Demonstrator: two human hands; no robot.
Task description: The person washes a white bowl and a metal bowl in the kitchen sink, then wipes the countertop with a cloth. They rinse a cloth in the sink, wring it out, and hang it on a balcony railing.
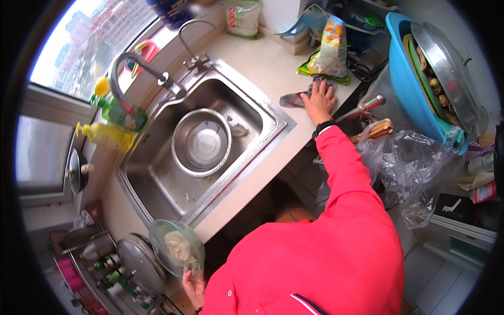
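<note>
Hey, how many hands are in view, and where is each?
2: the left hand holds the translucent bowl at its near edge, lower left of centre; the right hand rests on a dark cloth on the counter.

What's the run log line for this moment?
Left hand: holds translucent green bowl by rim | Right hand: spread on grey-and-red cloth, countertop | Sink: metal basin inside

Steel basin (202,144) in sink (157,181), yellow pump bottle (109,135), blue tub (410,100)
</note>
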